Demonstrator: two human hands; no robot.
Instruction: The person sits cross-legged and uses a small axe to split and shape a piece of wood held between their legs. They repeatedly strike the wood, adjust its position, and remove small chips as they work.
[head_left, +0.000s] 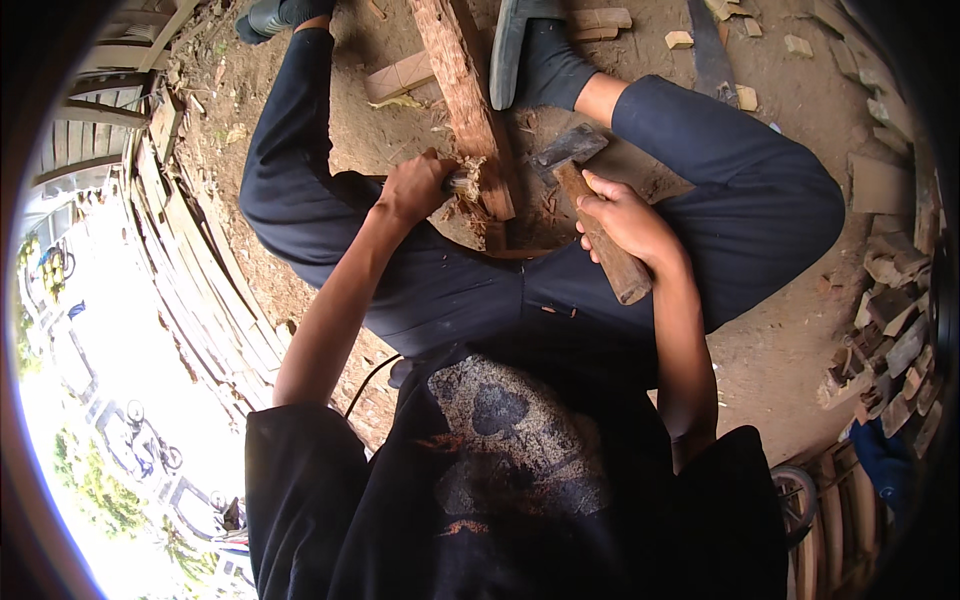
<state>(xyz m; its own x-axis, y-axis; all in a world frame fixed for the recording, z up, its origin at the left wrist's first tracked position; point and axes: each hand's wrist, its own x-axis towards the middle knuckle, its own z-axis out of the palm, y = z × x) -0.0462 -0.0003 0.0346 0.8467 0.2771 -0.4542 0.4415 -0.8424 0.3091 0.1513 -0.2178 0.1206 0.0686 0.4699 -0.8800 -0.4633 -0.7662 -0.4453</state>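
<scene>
My left hand [412, 190] is closed around a chisel, mostly hidden by the fingers, with a bit of grey metal [458, 182] showing beside curled wood shavings [472, 172]. The shavings cling to the near part of a rough reddish timber beam [462, 85], which runs away from me between my legs. In my right hand [632, 225] is a hammer, gripped by its thick wooden handle [618, 262]. Its dark metal head [570, 148] points away from me, just right of the beam and apart from it.
Short wood offcuts [680, 40] lie on the dirt floor [640, 60], near a saw-like dark blade [710, 55]. Another wood piece [400, 77] lies across, left of the beam. Stacked scraps [890, 340] are at right; long planks [215, 260] line the left.
</scene>
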